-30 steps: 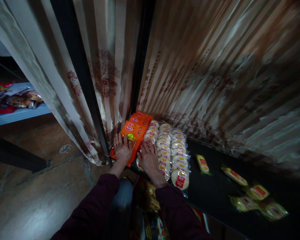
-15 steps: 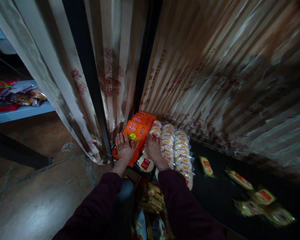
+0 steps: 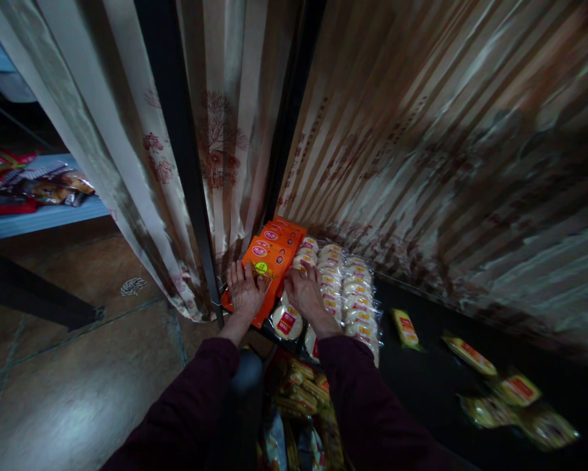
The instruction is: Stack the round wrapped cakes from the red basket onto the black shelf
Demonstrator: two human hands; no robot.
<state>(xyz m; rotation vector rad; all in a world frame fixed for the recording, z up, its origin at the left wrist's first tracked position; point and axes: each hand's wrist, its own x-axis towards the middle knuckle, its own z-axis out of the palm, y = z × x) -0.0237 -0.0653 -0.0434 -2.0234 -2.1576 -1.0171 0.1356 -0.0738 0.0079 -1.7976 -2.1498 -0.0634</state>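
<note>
My left hand (image 3: 245, 292) lies flat with its fingers stretched out on the front of the orange snack packets (image 3: 273, 252), which overlap in a row at the shelf's left end. Over the nearest row of round white wrapped cakes (image 3: 287, 322) is my right hand (image 3: 304, 291), fingers apart and bent a little, touching the row beside the orange packets. No packet shows inside its grasp. Two more overlapping rows of the wrapped cakes (image 3: 361, 304) stand to the right, partly behind my right forearm.
Several small yellow packets (image 3: 405, 329) lie on the black shelf (image 3: 421, 392) to the right. Below my arms, a container holds more yellow packets (image 3: 301, 392). Pleated curtains (image 3: 396, 163) and a dark post (image 3: 176, 131) border the shelf. A blue-edged shelf (image 3: 43, 219) with bagged goods stands left.
My right hand has shifted slightly to the right over the round cakes, its fingers a little more spread. My left hand stays on the orange packets.
</note>
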